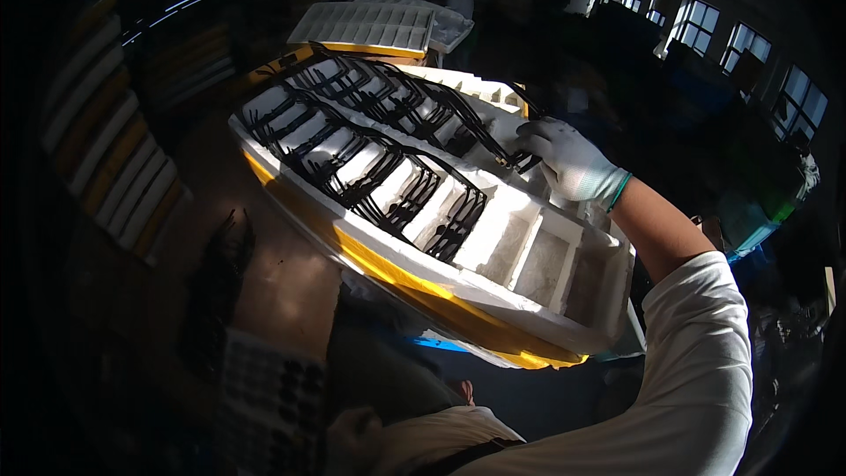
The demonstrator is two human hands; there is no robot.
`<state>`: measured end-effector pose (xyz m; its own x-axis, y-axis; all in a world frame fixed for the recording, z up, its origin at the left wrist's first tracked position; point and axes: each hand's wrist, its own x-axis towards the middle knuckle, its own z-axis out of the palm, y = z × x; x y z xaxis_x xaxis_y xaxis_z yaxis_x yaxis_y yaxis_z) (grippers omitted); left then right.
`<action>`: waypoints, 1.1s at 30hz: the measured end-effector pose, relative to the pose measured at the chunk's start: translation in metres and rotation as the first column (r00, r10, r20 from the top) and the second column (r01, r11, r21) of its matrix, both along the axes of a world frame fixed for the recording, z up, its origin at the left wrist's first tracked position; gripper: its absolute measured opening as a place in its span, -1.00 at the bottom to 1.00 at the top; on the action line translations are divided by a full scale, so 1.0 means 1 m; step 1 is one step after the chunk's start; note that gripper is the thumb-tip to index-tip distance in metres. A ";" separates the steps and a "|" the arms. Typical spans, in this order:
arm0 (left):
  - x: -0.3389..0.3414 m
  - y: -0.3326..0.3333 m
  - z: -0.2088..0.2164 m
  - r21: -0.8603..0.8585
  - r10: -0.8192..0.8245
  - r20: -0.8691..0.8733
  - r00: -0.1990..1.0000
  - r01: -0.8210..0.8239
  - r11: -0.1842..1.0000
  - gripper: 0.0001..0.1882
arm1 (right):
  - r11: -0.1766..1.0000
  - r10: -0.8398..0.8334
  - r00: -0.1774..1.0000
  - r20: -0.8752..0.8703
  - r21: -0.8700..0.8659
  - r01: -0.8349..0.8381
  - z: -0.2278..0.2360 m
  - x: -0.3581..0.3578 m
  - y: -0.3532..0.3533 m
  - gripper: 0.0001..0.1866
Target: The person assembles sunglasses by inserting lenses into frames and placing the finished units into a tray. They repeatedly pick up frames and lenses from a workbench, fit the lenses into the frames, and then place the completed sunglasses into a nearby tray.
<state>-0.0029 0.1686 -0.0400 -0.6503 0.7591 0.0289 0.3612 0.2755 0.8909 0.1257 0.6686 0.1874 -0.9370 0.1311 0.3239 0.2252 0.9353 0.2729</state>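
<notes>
A long white foam tray [529,304] with a yellow underside lies tilted in front of me, split into many compartments. Black looped cables [352,154] fill most of them, while the cells at the near right end [542,260] hold none. My right hand [571,161], in a white glove, rests on the tray's far rim and pinches a black cable [514,159] with a small metal tip. My left hand [352,439] sits low in deep shadow by my body. Its fingers are too dark to make out.
More white foam trays [370,25] are stacked behind the near one. Stacks of white and yellow trays [110,150] line the dim left side. A heap of black cables [220,282] and a dark gridded tray [269,388] lie at lower left. Windows [749,44] show at upper right.
</notes>
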 end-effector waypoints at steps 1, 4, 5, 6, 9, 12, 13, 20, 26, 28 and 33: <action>0.002 0.004 0.001 -0.004 0.007 0.012 1.000 -0.007 1.000 -0.76 | 0.999 -0.031 0.999 0.044 -0.011 0.031 -0.006 -0.008 0.014 -0.52; 0.005 0.009 -0.001 -0.018 0.029 0.018 0.999 -0.029 0.999 -0.76 | 0.994 -0.045 0.989 0.140 -0.089 0.057 -0.024 -0.031 0.045 -0.53; 0.004 0.011 -0.003 -0.026 0.039 0.002 0.999 -0.039 0.999 -0.75 | 0.994 -0.050 0.988 0.147 -0.089 0.063 -0.029 -0.035 0.051 -0.53; 0.003 0.013 -0.004 -0.035 0.050 -0.008 0.999 -0.051 0.998 -0.75 | 0.994 -0.053 0.986 0.159 -0.090 0.068 -0.034 -0.040 0.055 -0.54; -0.002 0.020 -0.006 -0.041 0.066 -0.011 0.998 -0.066 0.997 -0.74 | 0.998 -0.022 0.985 0.170 -0.058 0.032 -0.051 -0.045 0.079 -0.53; -0.006 0.027 -0.007 -0.056 0.065 0.026 0.998 -0.063 0.996 -0.73 | 1.000 -0.007 0.982 0.190 -0.018 0.010 -0.057 -0.044 0.091 -0.53; -0.008 0.029 -0.006 -0.068 0.064 0.042 0.997 -0.061 0.996 -0.73 | 0.999 -0.030 0.972 0.233 0.018 0.027 -0.057 -0.046 0.088 -0.52; -0.017 0.035 -0.013 -0.089 -0.012 0.059 0.998 0.017 0.996 -0.73 | 0.999 0.037 0.992 0.118 -0.014 -0.036 -0.067 -0.038 0.094 -0.53; -0.024 0.036 -0.014 -0.104 -0.024 0.104 0.994 0.035 0.994 -0.75 | 0.998 -0.057 0.938 0.341 0.023 0.052 -0.047 -0.053 0.078 -0.55; -0.025 0.037 -0.014 -0.112 -0.034 0.107 0.994 0.046 0.993 -0.76 | 0.996 -0.073 0.908 0.412 0.076 0.046 -0.038 -0.056 0.077 -0.52; -0.031 0.031 -0.040 -0.108 -0.054 0.069 0.996 0.061 0.992 -0.64 | 0.921 -0.135 0.776 0.617 0.366 -0.131 -0.009 -0.087 0.058 -0.50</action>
<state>-0.0340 0.1992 -0.0802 -0.6031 0.7916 -0.0980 0.3209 0.3533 0.8788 0.0383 0.7268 0.1788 -0.9439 0.1292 -0.3041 -0.1162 0.7318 0.6715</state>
